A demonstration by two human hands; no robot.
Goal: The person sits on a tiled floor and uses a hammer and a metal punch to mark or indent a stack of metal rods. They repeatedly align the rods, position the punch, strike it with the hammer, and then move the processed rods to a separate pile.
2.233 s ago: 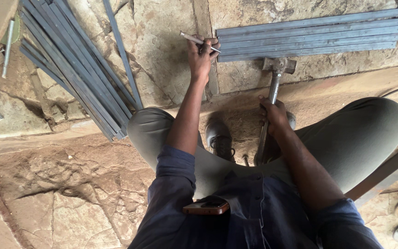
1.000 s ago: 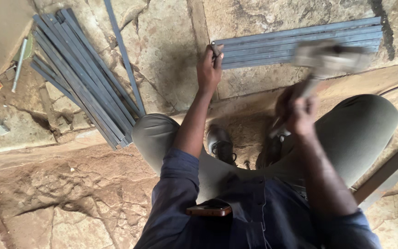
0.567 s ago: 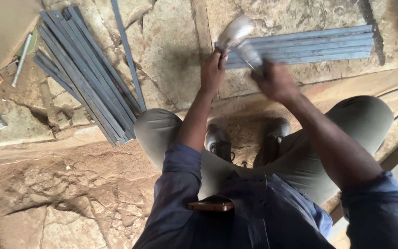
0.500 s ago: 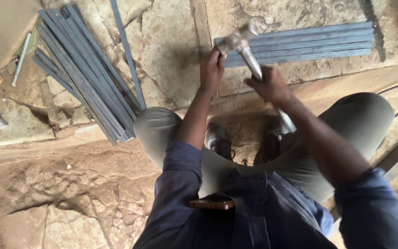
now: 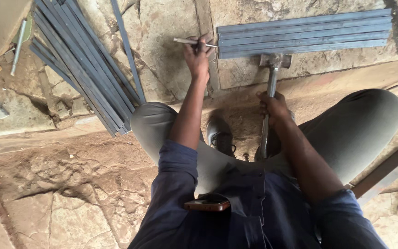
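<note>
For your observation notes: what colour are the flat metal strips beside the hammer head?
Blue-grey, seen from the head view: metal strips, hammer.

So the hammer (image 5: 273, 62) has come back down: half a second ago the right hand (image 5: 275, 106) had it swung up over the flat bars (image 5: 302, 34), now its head sits on the stone floor (image 5: 171, 55) just below them. The right arm has dropped back too, down between the knees.

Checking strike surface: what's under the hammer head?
The hammer head rests on bare stone floor, just below the flat metal strips. The spot directly beneath it is covered. The right hand grips the handle.
</note>
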